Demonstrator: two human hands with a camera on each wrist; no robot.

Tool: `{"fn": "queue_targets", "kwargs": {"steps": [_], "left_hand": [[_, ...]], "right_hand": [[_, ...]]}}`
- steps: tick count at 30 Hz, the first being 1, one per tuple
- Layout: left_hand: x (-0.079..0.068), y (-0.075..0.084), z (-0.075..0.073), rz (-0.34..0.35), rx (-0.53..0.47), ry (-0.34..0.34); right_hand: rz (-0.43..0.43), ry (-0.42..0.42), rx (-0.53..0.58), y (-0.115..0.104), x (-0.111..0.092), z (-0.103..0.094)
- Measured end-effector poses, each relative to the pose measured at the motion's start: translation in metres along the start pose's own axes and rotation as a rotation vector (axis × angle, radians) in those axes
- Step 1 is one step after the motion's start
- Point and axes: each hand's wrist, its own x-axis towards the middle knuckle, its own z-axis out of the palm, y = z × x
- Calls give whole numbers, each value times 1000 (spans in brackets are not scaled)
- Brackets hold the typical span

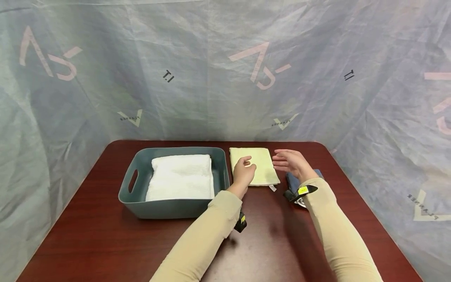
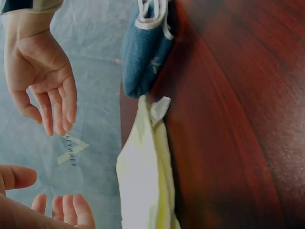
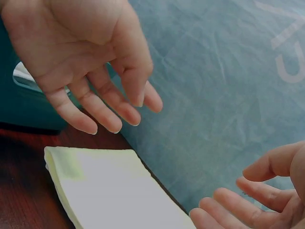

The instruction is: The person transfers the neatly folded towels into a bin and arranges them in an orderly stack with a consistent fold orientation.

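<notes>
On the bench [image 1: 141, 243], the basket [image 1: 172, 209] sits at ten o'clock, holding a folded white towel [image 1: 181, 178]. The folded yellow towel [image 1: 265, 168] lies at one o'clock, the blue cloth [image 2: 145, 62] at two. The left hand [image 1: 244, 171] and right hand [image 1: 293, 162] hover by the yellow towel, loosely open, empty. Likely they are reaching for it; next calls for lowering and gripping its edges.

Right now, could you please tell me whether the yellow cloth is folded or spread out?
Folded: the yellow cloth lies as a rectangle, and the left wrist view shows layers along its edge.
</notes>
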Motion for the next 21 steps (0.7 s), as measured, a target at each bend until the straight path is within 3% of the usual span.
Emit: {"fn": "queue_targets", "kwargs": {"steps": [12, 21], "left_hand": [[0, -20, 6, -23, -36, 66], [2, -35, 7, -4, 84, 106]], "right_hand": [[15, 21, -40, 21, 12, -1], [36, 49, -34, 28, 17, -2]]}}
